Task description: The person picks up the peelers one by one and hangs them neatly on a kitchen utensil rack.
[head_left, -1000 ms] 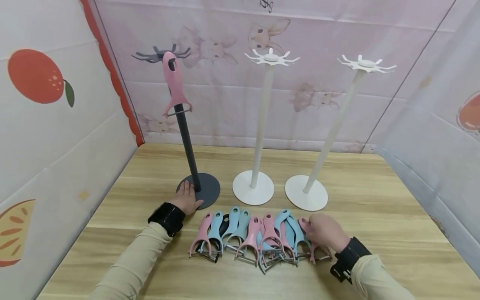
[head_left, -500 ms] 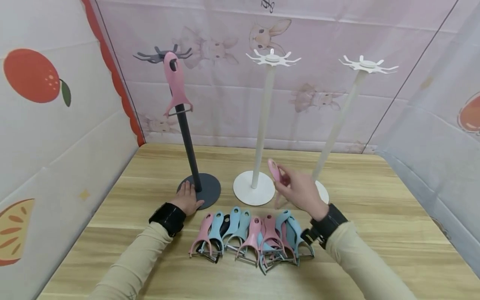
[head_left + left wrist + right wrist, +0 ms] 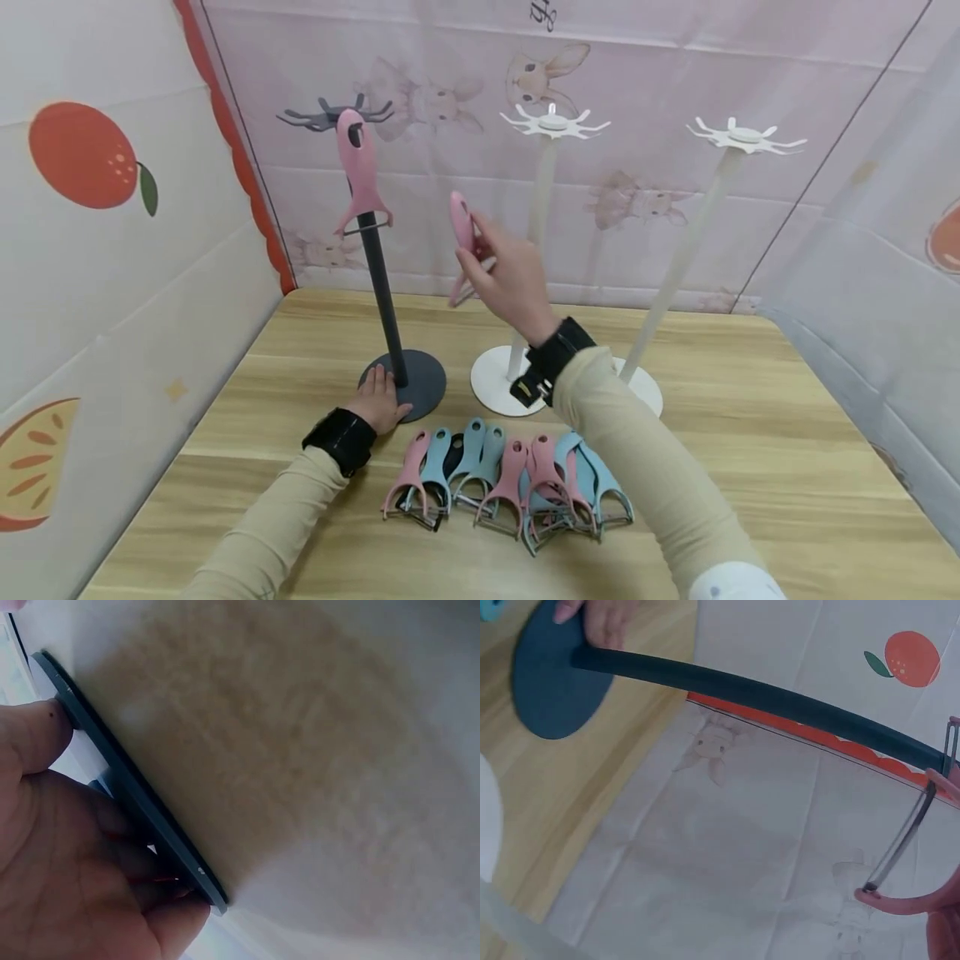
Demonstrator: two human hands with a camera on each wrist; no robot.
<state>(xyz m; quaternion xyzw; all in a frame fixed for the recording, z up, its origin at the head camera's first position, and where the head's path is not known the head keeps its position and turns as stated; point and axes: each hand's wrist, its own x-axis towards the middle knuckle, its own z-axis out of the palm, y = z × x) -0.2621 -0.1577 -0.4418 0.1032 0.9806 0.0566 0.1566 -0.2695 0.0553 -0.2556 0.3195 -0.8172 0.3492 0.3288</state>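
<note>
My right hand (image 3: 510,271) pinches a pink peeler (image 3: 462,222) by its handle, raised between the dark stand and the middle white stand. In the right wrist view the blade of this peeler (image 3: 901,838) shows at the right edge. My left hand (image 3: 377,402) rests on the round base of the dark grey stand (image 3: 382,308), fingers flat on it; the left wrist view shows the fingers at the edge of the base (image 3: 142,799). Another pink peeler (image 3: 358,162) hangs by its handle hole from a hook of the dark stand, blade downward.
Along the front of the table (image 3: 765,467) lies a row of pink, blue and black peelers (image 3: 510,483), some overlapping. A middle white stand (image 3: 553,125) and a right white stand (image 3: 746,140) have bare hooks. My right forearm crosses over part of their bases.
My right hand has picked the pink peeler from the right end of the row and carried it up and left toward the dark stand. The left hand has stayed on the base.
</note>
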